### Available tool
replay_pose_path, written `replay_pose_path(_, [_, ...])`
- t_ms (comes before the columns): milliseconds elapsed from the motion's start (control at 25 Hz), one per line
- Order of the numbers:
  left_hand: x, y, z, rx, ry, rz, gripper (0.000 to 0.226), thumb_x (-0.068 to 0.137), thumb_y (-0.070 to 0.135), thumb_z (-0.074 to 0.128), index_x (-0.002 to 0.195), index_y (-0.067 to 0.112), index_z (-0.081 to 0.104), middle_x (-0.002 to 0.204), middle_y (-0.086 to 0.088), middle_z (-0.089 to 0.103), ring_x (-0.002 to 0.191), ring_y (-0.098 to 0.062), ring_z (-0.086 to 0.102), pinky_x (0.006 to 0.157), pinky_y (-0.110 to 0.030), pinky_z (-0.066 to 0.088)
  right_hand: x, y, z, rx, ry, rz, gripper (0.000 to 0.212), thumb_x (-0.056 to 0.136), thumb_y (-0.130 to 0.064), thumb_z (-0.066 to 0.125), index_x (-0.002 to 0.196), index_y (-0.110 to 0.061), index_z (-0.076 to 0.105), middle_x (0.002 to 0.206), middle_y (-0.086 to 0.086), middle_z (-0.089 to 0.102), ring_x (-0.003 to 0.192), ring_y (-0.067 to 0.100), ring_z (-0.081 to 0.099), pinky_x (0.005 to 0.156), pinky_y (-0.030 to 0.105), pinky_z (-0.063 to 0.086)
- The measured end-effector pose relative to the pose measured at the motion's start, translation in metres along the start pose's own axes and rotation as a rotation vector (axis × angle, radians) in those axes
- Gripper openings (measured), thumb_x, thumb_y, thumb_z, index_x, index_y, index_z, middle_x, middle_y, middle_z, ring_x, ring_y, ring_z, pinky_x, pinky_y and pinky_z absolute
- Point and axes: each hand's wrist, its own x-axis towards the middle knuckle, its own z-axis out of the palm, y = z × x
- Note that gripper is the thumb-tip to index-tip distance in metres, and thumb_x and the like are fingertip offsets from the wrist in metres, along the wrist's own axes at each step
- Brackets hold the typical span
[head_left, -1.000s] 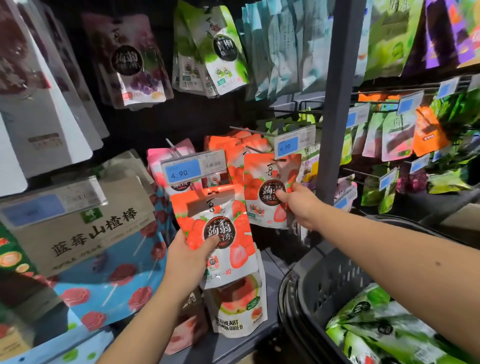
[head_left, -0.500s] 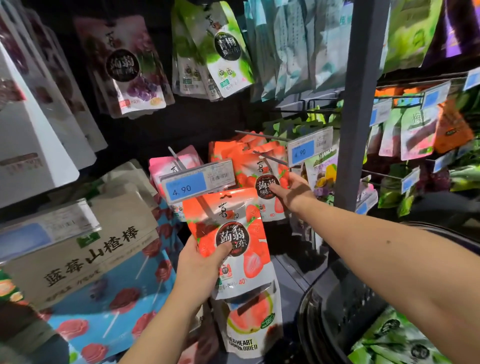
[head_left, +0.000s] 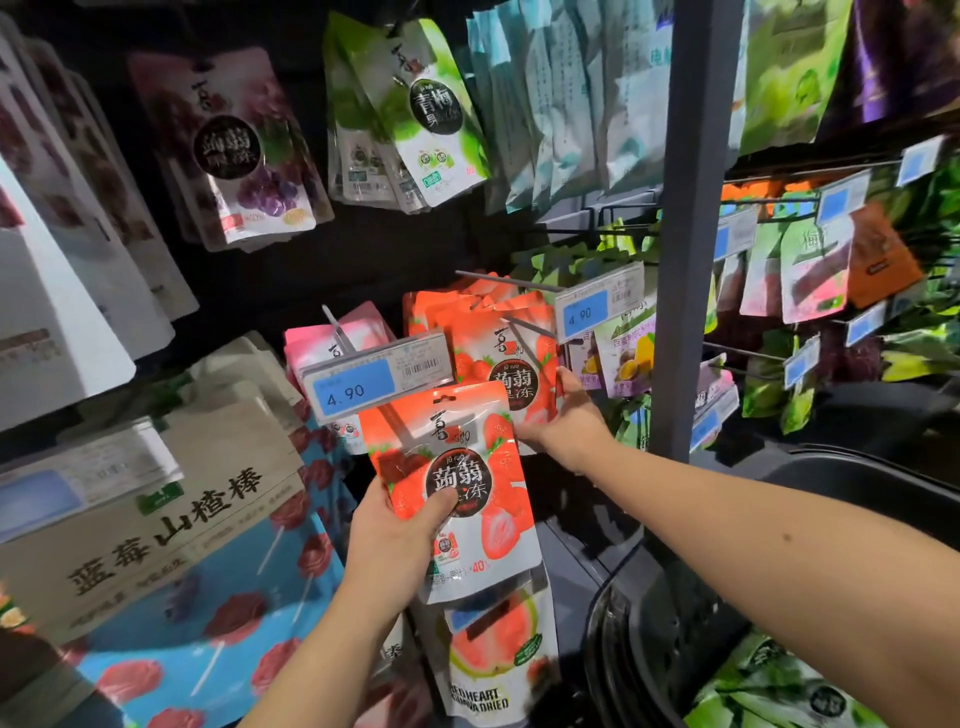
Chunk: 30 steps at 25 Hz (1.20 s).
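Left hand (head_left: 395, 540) around loose pouch (head_left: 491, 512), right hand (head_left: 566, 421) around hanging pouch (head_left: 511, 371)

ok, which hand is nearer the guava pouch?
Left. The left hand sits just above-left of the guava pouch, holding a strawberry pouch. The right hand is higher up, holding the hanging pouches.

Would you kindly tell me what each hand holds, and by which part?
Left hand grips a loose strawberry pouch at its left edge. Right hand pinches the hanging strawberry pouch by its lower right corner.
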Motion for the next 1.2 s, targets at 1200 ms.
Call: replay_pose_path(1200, [-0.064,0.048,0.044,-0.036,-0.033,-0.035,0.018,0.099,0.044,0.063,0.101,0.029,0.072,0.097,0.017,0.075,0.088,0.006,0.067,0.065,-0.012,0.045,-0.174,-0.056,-0.085,0.236,0.09,0.086,0.01,0.095,-0.006,0.065,0.104,-0.004,0.061,0.067,0.009,0.065,0.058,0.015,0.057,0.054,0.025,0.047])
